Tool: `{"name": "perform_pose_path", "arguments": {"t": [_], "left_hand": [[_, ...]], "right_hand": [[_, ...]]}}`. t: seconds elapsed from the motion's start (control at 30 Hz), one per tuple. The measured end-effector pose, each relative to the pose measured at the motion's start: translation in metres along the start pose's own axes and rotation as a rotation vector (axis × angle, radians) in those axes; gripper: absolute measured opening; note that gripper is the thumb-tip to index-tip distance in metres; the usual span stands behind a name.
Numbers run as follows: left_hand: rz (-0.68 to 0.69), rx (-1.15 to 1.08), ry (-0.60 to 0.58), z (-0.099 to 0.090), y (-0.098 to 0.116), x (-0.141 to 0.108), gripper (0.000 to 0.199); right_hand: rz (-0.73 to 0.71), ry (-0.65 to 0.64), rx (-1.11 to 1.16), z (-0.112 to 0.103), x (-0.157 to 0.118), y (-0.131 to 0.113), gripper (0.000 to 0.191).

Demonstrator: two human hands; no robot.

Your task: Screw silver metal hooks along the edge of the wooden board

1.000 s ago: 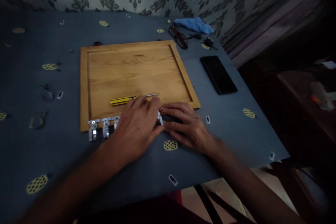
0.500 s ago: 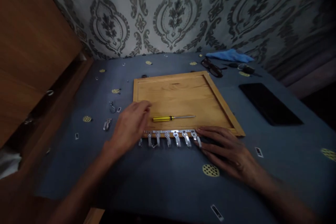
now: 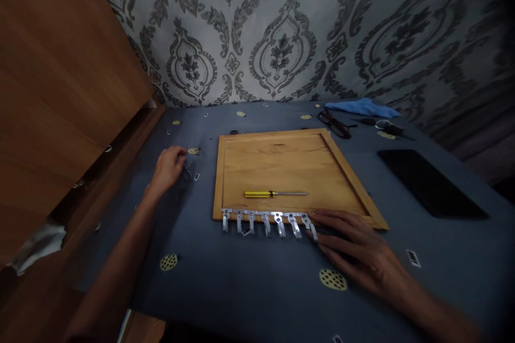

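A shallow wooden tray-like panel [image 3: 277, 161] with a raised rim lies flat in the middle. On it rests a screwdriver [image 3: 261, 194] with a yellow and black handle. Along its front edge sits a row of several silver metal hooks [image 3: 265, 223], their arms pointing towards me. My right hand [image 3: 356, 244] lies with fingers stretched out, the tips touching the right end of the row and the rim. Off to the left, my left hand [image 3: 167, 169] has its fingers curled together just above a loose metal hook [image 3: 186, 173]; what they hold, if anything, is hidden.
A black flat slab [image 3: 430, 182] lies right of the panel. Behind it are eyeglasses [image 3: 336, 124], a blue cloth [image 3: 364, 107] and a dark item like keys [image 3: 388, 127]. A wooden cabinet [image 3: 68, 75] borders the left side, and a patterned wall stands behind.
My left hand has moved left, from the left end of the hook row to the loose hook. One loose hook seen before no longer shows. My right hand stays put; the view has shifted.
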State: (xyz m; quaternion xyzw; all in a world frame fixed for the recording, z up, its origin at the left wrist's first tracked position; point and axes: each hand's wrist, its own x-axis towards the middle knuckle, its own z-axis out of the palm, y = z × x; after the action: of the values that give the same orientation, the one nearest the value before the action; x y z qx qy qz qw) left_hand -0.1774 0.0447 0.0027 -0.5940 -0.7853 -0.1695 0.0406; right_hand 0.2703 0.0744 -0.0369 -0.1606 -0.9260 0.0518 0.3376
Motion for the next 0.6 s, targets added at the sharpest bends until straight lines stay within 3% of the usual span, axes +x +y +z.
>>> {"name": "perform_pose_path", "arguments": {"t": [0.3, 0.37, 0.43, 0.6], "left_hand": [[0.188, 0.259, -0.258, 0.010, 0.022, 0.034, 0.017], [0.208, 0.298, -0.303, 0.010, 0.024, 0.036, 0.025], [0.223, 0.321, -0.336, 0.011, 0.026, 0.039, 0.034], [0.224, 0.301, -0.369, 0.012, 0.033, 0.050, 0.034]], "right_hand": [[0.052, -0.048, 0.009, 0.001, -0.004, 0.001, 0.019], [0.033, -0.040, -0.005, 0.001, -0.005, 0.001, 0.018], [0.019, -0.041, -0.014, 0.001, -0.004, 0.002, 0.018], [0.029, -0.069, -0.037, 0.000, -0.005, 0.001, 0.020]]}}
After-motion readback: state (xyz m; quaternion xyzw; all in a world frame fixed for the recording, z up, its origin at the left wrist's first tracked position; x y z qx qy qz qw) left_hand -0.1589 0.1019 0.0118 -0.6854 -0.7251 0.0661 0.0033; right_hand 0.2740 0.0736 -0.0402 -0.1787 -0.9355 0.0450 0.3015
